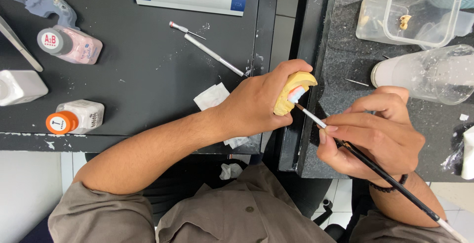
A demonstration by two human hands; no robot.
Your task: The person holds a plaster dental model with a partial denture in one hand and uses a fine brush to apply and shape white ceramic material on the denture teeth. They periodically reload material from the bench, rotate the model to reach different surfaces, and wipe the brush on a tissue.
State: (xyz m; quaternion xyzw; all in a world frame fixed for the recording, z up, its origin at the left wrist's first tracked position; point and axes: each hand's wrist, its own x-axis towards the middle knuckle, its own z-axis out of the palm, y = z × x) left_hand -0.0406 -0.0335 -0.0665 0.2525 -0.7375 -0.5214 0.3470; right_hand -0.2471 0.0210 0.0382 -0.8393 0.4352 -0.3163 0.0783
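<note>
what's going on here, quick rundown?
A person is working on a yellow dental model held in the left hand over the gap between two dark tables. The right hand holds a thin brush, with its tip touching a pale pink and white tooth-shaped piece on the model. Two small bottles lie on the left table along with a metal tool. Clear plastic containers sit on the right.

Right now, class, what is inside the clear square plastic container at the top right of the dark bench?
Inside the clear square plastic container lies one small yellowish tooth-like piece. The rest looks bare, though glare and the clear cup below hide its lower corner.
</note>
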